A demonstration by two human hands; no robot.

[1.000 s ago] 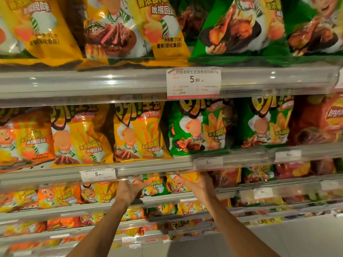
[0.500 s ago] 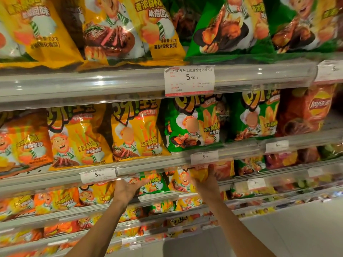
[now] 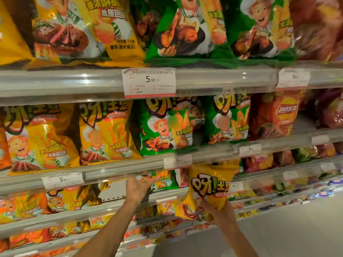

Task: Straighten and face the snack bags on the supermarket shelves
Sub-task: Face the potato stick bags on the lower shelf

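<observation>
My right hand (image 3: 220, 212) grips the lower end of a yellow snack bag (image 3: 211, 186) and holds it out in front of the shelf edge, face toward me. Fingers spread, my left hand (image 3: 138, 186) reaches toward the third shelf and touches a green bag (image 3: 165, 179) standing there. Behind the left hand a gap shows the white back panel (image 3: 113, 191). Yellow bags (image 3: 105, 130) and green bags (image 3: 165, 127) stand upright on the shelf above.
Clear shelf rails carry price tags (image 3: 149, 82). Red chip bags (image 3: 276, 115) fill the right end of the second shelf. More orange and yellow bags (image 3: 57, 203) sit left on the third shelf. Lower shelves run down to a pale floor (image 3: 297, 229).
My right hand has pulled a yellow bag out from the third shelf and brought it forward and down. My left hand stays near the same shelf, fingers opened wider.
</observation>
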